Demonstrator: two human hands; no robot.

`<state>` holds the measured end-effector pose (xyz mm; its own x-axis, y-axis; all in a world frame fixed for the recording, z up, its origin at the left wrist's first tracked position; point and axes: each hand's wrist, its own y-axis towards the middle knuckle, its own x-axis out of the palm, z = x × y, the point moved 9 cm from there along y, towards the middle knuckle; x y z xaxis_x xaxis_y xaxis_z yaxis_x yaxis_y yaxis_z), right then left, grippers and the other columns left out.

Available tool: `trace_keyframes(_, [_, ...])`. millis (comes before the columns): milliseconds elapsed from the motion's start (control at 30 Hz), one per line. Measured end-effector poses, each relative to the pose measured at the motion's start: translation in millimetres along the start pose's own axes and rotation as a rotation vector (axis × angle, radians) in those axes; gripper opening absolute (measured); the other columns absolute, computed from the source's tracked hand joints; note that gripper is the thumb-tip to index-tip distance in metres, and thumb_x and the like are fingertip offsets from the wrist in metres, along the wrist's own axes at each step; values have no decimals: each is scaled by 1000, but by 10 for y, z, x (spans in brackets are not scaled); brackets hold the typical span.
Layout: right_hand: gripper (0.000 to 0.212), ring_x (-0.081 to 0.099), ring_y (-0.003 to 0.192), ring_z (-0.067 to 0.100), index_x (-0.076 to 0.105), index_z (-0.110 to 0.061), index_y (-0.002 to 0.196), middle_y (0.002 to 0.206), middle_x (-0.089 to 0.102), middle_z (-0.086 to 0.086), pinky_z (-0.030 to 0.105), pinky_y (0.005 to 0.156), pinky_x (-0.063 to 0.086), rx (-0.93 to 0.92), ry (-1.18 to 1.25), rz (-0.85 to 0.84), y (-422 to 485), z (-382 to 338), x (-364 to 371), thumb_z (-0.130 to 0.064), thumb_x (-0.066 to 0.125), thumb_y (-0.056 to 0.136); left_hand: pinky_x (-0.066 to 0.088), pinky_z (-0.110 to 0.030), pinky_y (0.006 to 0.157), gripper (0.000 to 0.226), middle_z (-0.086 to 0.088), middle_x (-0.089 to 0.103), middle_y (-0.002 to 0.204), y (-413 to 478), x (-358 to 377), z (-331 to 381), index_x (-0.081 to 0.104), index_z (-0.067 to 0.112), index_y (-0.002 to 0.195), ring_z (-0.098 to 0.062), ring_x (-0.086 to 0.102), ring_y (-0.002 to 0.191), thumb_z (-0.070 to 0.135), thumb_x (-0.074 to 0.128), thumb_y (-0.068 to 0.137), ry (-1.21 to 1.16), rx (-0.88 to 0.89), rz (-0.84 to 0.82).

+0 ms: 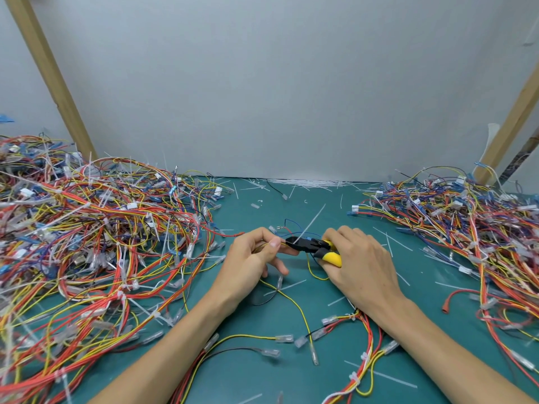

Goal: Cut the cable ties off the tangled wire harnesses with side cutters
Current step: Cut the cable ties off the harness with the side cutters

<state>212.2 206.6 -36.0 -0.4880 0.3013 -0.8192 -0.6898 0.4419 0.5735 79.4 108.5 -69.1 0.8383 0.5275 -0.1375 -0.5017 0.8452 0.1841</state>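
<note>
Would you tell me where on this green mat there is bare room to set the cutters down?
The barest patch of the green mat lies centre back, between the left heap of tangled coloured wires and the right heap, short of the white cut ties by the wall. Only stray offcuts lie there. Both heaps and the near edge are crowded.

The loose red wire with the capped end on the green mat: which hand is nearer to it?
Right. The right hand, gripping the side cutters, is left of the red wire; the left hand is farther left, beyond the cutters.
</note>
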Motion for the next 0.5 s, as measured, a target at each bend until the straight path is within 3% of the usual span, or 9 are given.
trace_keyframes(200, [30,51,52,22,56,-24,69,57,51,-8,25,51,22,-8,-90,-7,8,-29,-60,-35,83,62,39,-16,50,22,-1,77,93,-3,13,13,52,10,80,-13,65,58,13,47,102,8,3,-18])
trace_keyframes(400, [24,59,69,24,55,-27,80,68,58,-6,30,53,23,41,-85,-87,-5,60,34,-50,60,78,39,-18,50,23,-1,77,92,-20,36,31,50,12,79,-14,66,59,13,47,102,26,3,-33])
trace_keyframes(500, [26,60,69,23,52,-28,77,68,59,-7,31,51,20,48,-65,-94,-8,71,30,-53,60,79,39,-17,50,22,-1,77,91,-21,37,41,50,12,79,-15,66,59,12,47,101,27,7,-33])
